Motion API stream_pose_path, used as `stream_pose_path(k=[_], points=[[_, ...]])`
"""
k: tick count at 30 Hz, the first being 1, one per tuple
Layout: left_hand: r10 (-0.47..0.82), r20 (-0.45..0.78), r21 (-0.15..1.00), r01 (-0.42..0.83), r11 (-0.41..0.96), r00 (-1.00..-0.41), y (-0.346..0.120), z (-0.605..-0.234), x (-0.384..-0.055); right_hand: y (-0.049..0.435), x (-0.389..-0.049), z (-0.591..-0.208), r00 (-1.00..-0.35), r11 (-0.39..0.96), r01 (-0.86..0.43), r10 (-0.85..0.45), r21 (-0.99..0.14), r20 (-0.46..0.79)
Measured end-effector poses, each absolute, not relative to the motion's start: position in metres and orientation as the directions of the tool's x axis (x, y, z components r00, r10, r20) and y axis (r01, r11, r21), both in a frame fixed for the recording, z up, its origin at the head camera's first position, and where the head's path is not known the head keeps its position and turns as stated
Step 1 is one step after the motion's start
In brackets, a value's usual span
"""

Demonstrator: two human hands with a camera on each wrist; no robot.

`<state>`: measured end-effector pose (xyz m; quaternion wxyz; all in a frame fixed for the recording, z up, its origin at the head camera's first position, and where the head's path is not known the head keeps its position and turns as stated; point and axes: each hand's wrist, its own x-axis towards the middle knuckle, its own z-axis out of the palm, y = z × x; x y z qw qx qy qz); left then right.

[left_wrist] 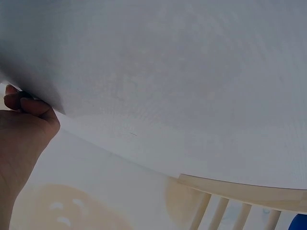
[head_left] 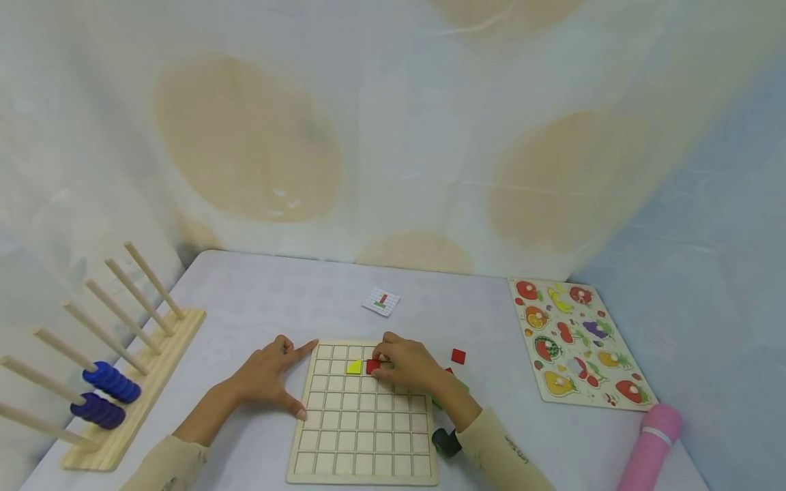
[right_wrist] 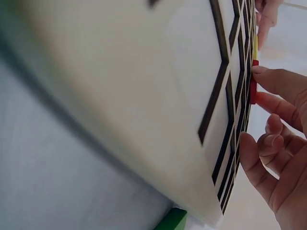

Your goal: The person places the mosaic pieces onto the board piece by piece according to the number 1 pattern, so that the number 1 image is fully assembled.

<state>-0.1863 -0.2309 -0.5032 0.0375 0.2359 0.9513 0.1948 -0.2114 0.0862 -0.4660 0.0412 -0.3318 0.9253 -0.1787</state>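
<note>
A wooden grid board [head_left: 362,423] lies on the table. My right hand [head_left: 408,361] is over its upper right part, pinching a red square tile [head_left: 372,367] between thumb and finger. In the right wrist view the red tile [right_wrist: 254,82] is at the grid surface. A yellow tile [head_left: 353,367], its corner cut off, sits in a cell just left of it. At the board's left side, my left hand [head_left: 265,375] spreads thumb and index finger, the index at the upper left corner and the thumb on the left edge. The left wrist view shows that hand [left_wrist: 26,120] with other fingers curled.
A small pattern card [head_left: 381,301] lies beyond the board. A loose red tile [head_left: 458,356] and partly hidden green tiles are on the right. A peg abacus [head_left: 141,382] stands at left. A fruit puzzle board [head_left: 580,344] and a pink cylindrical object [head_left: 651,443] lie at far right.
</note>
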Motion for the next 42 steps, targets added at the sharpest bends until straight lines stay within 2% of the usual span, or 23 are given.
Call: stream_pose_path(k=[5,14,19,27,34,42], points=[[0.469,0.035,0.373,0.447,0.813,-0.883,-0.230,-0.501,-0.185,0.087,-0.212,-0.467,-0.783,0.727,-0.595,-0.621,-0.343,0.042],[0.474,0.044,0.379,0.453,0.807,-0.880,-0.229,-0.500,-0.185,0.086,-0.212,-0.473,-0.760,0.706,-0.640,-0.640,-0.302,0.114],[0.472,0.039,0.377,0.451,0.809,-0.881,-0.229,-0.499,-0.185,0.086,-0.211,-0.474,-0.778,0.729,-0.619,-0.620,-0.293,0.101],[0.480,0.052,0.380,0.462,0.802,-0.876,-0.231,-0.501,-0.185,0.095,-0.205,-0.468,-0.784,0.725,-0.601,-0.617,-0.338,0.070],[0.483,0.070,0.373,0.472,0.799,-0.873,-0.231,-0.503,-0.185,0.118,-0.205,-0.461,-0.824,0.739,-0.516,-0.567,-0.434,0.015],[0.482,0.061,0.369,0.469,0.803,-0.874,-0.230,-0.501,-0.185,0.146,-0.203,-0.459,-0.860,0.746,-0.461,-0.509,-0.481,0.034]])
